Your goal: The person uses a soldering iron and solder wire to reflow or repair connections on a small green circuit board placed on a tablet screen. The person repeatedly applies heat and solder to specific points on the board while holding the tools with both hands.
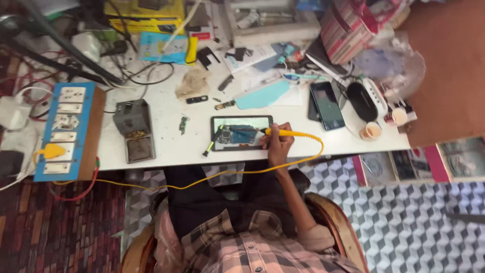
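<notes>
Yellow soldering iron [283,132], light and rigid, sits clenched pen-style in the right hand [278,146]; hold the handle only. Opened phone [241,133] near the worktop [166,151] front edge looks fragile. Left hand unseen.

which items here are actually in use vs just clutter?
In use: right hand holding yellow soldering iron, tip at circuit board on opened device; green-tipped tool leaning on it.

Lying about: black smartphone, switchboard, solder stand, cloth, two small cups.
</notes>
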